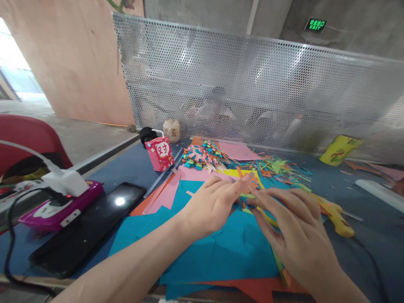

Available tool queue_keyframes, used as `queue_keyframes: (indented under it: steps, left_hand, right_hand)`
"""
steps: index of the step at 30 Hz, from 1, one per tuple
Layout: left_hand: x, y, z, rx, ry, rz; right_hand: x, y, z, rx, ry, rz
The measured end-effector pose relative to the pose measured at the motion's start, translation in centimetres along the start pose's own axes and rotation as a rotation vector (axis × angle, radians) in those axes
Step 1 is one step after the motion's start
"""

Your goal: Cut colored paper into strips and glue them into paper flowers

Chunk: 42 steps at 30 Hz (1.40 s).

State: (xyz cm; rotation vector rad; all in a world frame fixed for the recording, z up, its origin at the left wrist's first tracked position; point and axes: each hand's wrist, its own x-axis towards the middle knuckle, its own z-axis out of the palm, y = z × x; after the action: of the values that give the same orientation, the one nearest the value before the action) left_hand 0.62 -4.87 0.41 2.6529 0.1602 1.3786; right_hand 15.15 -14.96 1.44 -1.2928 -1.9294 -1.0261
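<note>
My left hand (208,206) and my right hand (296,227) meet above blue paper sheets (221,256) in the middle of the table. Between their fingertips sits a small orange paper piece (252,185) with cut edges, and darker bits show below it. My left fingers are pressed together at its near left side, partly hidden by the hand itself. On its right side, my right thumb and index finger pinch it. A yellow glue gun (339,221) lies just beyond my right hand.
Fringed paper flowers (205,155) and loose paper strips (277,166) lie behind my hands. To the left are a pink drink carton (159,153), a black phone (91,227) and a purple power strip (91,191). A perforated metal screen (236,84) closes off the back.
</note>
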Motion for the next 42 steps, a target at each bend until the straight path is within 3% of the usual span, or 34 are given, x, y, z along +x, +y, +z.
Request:
queue_keyframes:
  steps: [6,11,16,21,24,27,32,36,39,42]
  left_hand:
    - [0.2,0.0,0.0,0.011,0.004,0.014]
    - [-0.3,-0.2,0.4,-0.08,-0.011,-0.053]
    - [-0.2,-0.1,0.9,-0.342,0.146,-0.296]
    - [1.0,-0.3,0.8,-0.781,0.314,-0.715]
    - [1.3,-0.6,0.6,-0.966,0.354,-0.859]
    - [1.3,-0.8,0.5,-0.995,0.376,-0.922]
    - [1.2,-1.0,0.5,-0.914,0.321,-0.941]
    - [1.2,-1.4,0.2,-0.833,0.302,-0.835]
    - [1.3,-1.6,-0.3,-0.806,0.182,-0.778]
    - [1.5,-1.5,-0.6,-0.82,0.008,-0.879]
  right_hand:
    - [0.1,0.0,-0.1,-0.007,-0.001,-0.028]
    - [0.2,0.1,-0.1,0.004,-0.006,0.003]
    - [0.8,0.6,-0.3,0.068,0.025,0.127]
    - [2.3,1.9,0.4,0.195,0.025,0.309]
    - [2.8,2.8,1.6,0.34,-0.066,0.446]
    - [2.6,3.2,2.8,0.464,-0.215,0.476]
    - [1.7,3.2,3.9,0.642,-0.21,0.473]
    - [1.4,3.6,3.8,0.72,-0.257,0.512]
    - [1.4,4.0,3.4,0.746,-0.369,0.562]
    - [1.3,4.1,3.0,0.8,-0.502,0.585]
